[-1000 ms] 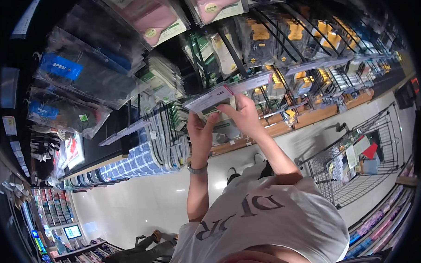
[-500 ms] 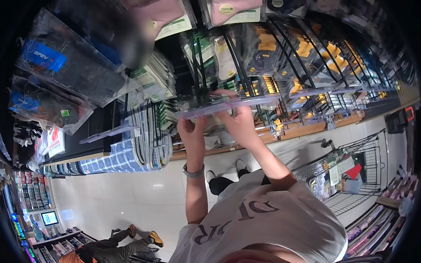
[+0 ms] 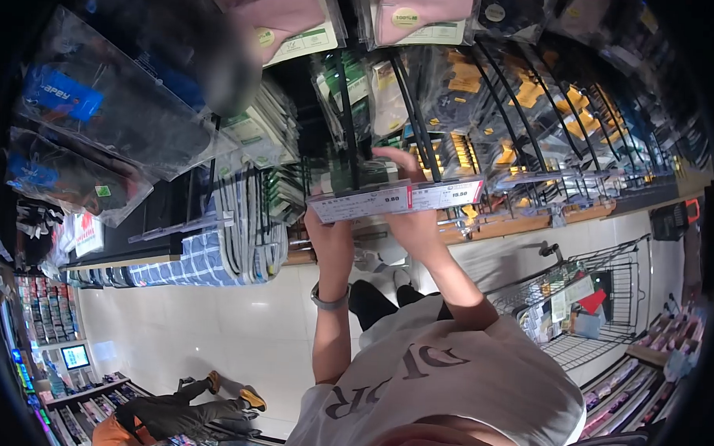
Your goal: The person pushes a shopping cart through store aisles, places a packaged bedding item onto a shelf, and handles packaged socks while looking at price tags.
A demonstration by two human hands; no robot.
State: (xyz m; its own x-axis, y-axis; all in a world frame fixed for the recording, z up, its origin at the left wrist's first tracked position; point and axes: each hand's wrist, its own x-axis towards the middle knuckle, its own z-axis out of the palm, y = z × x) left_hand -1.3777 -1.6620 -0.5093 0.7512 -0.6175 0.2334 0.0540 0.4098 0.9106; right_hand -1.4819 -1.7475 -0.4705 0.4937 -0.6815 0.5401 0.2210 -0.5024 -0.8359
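A clear price-label strip (image 3: 397,201) on the display front crosses before both hands, its printed face now towards me. My left hand (image 3: 330,236), with a dark band on the wrist, is raised behind the strip's left half; its fingers are hidden. My right hand (image 3: 412,225) comes up behind the strip's right half. One of its fingers curls leftward above the strip, the others are covered. Between the hands, behind the strip, a green-edged packet (image 3: 374,174) shows in part. Black display prongs (image 3: 345,116) run just above, with packaged socks (image 3: 391,98) hanging on them.
Large clear packs with blue labels (image 3: 63,92) hang at the left, above folded checked cloth (image 3: 198,257). A wire shopping cart (image 3: 582,302) stands at the right. Another person's legs (image 3: 201,414) show at the lower left. Pink packaged socks (image 3: 423,17) hang at the top.
The price-label strip shows its printed face now, where before it was seen nearly edge-on. My hands sit slightly lower in view, with the left fingers now hidden behind the strip.
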